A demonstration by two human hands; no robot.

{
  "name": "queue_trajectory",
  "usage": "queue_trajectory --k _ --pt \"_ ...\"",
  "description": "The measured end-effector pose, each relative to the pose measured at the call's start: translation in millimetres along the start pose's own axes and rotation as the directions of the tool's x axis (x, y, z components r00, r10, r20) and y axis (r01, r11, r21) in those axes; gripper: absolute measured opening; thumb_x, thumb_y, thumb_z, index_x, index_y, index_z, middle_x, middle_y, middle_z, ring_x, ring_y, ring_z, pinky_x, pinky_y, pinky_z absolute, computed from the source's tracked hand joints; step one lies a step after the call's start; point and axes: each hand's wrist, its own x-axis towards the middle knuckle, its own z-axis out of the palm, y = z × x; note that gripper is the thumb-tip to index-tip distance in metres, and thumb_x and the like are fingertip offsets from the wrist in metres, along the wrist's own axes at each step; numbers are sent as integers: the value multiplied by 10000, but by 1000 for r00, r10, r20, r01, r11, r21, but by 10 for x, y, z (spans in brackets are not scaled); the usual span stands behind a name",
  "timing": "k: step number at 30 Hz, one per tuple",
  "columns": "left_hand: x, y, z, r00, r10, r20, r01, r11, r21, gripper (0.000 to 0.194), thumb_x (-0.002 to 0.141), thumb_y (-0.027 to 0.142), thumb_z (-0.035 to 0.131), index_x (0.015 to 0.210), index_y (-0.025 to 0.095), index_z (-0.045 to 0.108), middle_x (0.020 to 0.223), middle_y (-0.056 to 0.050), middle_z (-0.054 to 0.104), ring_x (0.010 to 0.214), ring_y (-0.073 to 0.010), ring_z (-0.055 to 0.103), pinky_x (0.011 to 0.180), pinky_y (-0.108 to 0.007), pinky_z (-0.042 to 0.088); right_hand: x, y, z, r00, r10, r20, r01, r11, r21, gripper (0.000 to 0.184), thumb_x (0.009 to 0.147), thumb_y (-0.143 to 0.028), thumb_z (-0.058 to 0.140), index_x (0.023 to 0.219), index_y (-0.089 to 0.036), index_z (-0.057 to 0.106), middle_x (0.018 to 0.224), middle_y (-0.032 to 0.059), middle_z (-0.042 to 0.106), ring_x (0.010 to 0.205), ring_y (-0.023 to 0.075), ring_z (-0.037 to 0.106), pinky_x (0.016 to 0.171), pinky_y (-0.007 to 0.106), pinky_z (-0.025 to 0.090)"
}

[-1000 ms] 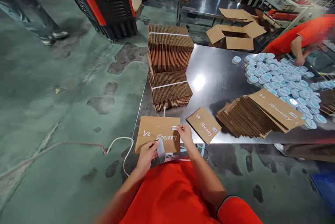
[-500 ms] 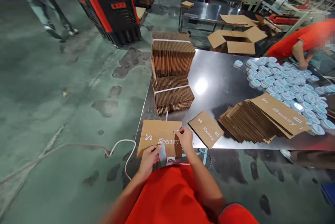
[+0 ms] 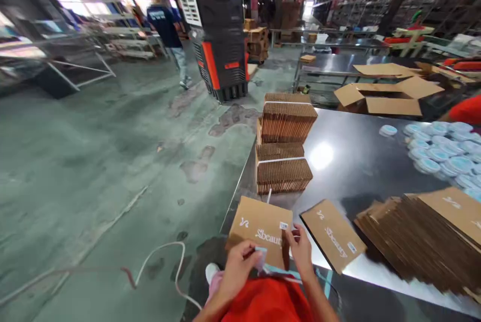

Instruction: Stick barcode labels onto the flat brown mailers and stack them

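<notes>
A flat brown cardboard box printed "Sbeauty" lies at the table's near left corner, with a small white label at its upper right. My left hand, low in front of the box, pinches a pale bluish strip, which looks like label backing. At the box's right edge is my right hand, its thumb and fingers apart, just below the label, with nothing visible in them. To the right lies another flat printed box, also labelled.
Strapped bundles of folded cardboard stand behind the box. A fanned pile of flat boxes lies right, with round pale-blue-topped containers beyond. An open carton is past the table. A white cable crosses the floor; a person walks far off.
The white label now sits on the box's upper right, and my right hand's pinch has loosened beside it. My left hand still holds the strip. The view has tilted up and turned left.
</notes>
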Motion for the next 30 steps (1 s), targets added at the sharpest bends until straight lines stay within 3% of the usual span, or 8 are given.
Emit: queue_trajectory --k 6,10,14,17,19,22,27,30 --pt "-74 257 -281 993 -118 1 117 988 -99 383 517 363 833 803 167 674 771 -42 744 765 -209 682 744 -304 512 -292 -228 66 998 -46 -48 44 998 -40 325 753 -409 595 976 -183 663 925 74 616 860 230 587 800 363 471" --pt "-138 375 -208 990 -133 56 140 974 -176 425 622 503 770 844 154 671 834 -82 755 816 -235 702 797 -343 525 -327 -282 -8 1000 -6 -5 8 962 275 266 818 -418 556 973 -204 585 937 57 656 875 208 619 798 338 483" --pt "-179 449 -77 991 -118 60 123 988 -88 421 583 449 807 850 165 649 795 -59 764 776 -210 706 766 -302 532 -172 -60 -481 970 134 -205 -25 885 465 368 745 -501 608 942 -203 518 826 15 640 787 182 624 756 327 492" --pt "-175 440 -13 992 -116 44 120 989 -88 550 574 419 810 1025 179 605 753 -31 764 720 -199 707 735 -304 538 57 259 -1028 834 318 -452 -139 912 387 452 710 -560 566 956 -191 480 751 -3 592 715 183 605 691 336 494" --pt "-177 411 22 992 -119 35 121 991 -65 585 580 421 797 1069 167 600 747 -35 763 725 -207 708 732 -310 538 211 424 -1317 765 377 -523 -272 924 268 493 710 -559 549 988 -156 485 812 59 611 805 235 617 719 384 493" --pt "-188 358 75 995 -96 25 97 995 -27 445 589 420 776 918 147 652 792 -63 763 756 -216 708 753 -312 535 319 437 -1416 763 367 -532 -343 928 148 557 677 -533 612 1026 -111 510 1036 207 601 1078 347 544 847 473 446" --pt "-165 252 132 999 -23 30 22 999 33 268 683 423 690 759 172 634 687 -21 720 623 -182 666 637 -285 519 -65 -193 -786 972 176 -157 -147 973 179 464 751 -541 587 1041 -179 580 1069 123 642 1014 251 595 876 404 470" --pt "-124 176 125 998 43 51 -49 990 132 236 726 415 646 721 180 624 665 -14 692 618 -170 631 618 -273 498 -419 -689 -406 951 -52 304 -59 937 345 363 783 -492 620 1011 -209 614 909 52 664 834 181 623 767 322 507"
